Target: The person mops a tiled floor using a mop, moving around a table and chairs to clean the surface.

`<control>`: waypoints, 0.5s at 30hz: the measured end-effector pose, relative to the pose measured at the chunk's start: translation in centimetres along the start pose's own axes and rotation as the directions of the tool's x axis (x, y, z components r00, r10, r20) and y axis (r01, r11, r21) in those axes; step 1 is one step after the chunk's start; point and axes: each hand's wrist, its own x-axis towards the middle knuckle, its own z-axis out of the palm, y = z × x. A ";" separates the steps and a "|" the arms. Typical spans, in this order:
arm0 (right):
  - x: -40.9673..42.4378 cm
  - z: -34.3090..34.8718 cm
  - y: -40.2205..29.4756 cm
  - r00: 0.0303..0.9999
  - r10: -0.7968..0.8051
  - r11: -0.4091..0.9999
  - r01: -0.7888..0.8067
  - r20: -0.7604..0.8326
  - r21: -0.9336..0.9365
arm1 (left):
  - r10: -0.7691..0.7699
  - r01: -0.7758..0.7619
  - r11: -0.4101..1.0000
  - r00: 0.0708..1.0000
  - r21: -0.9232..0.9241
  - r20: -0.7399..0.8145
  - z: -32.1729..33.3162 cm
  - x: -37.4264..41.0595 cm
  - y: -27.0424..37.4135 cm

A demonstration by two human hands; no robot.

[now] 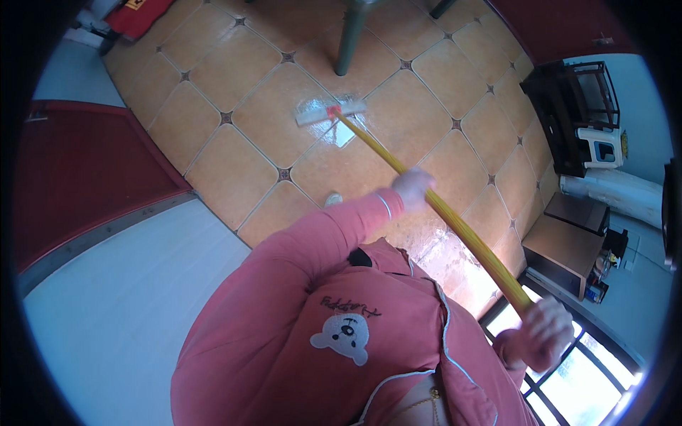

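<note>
A mop with a long yellow handle (474, 239) runs diagonally from my body out to the floor. My left hand (413, 189), slightly blurred, is wrapped around the handle partway along. Up at the handle's top end, my right hand (546, 333) grips it at my right side. The wide pale mop head (314, 116) lies flat on the tiles, joined to the handle by a red connector (334, 111). Wet shine (343, 134) surrounds the head on the tiled floor (256, 136).
A green post-like leg (349, 45) stands just beyond the mop head. Dark red doors (96, 175) line the left wall. Along the right are dark wooden furniture (554, 117), a white stool (602, 146) and a brown cabinet (565, 245). My shoe tip (333, 199) shows below my left arm.
</note>
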 end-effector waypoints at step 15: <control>0.9 2.5 6.7 0.997 -0.069 0.988 0.064 0.037 0.139 | 0.026 0.002 0.982 0.990 0.191 -0.140 -4.0 2.7 -6.4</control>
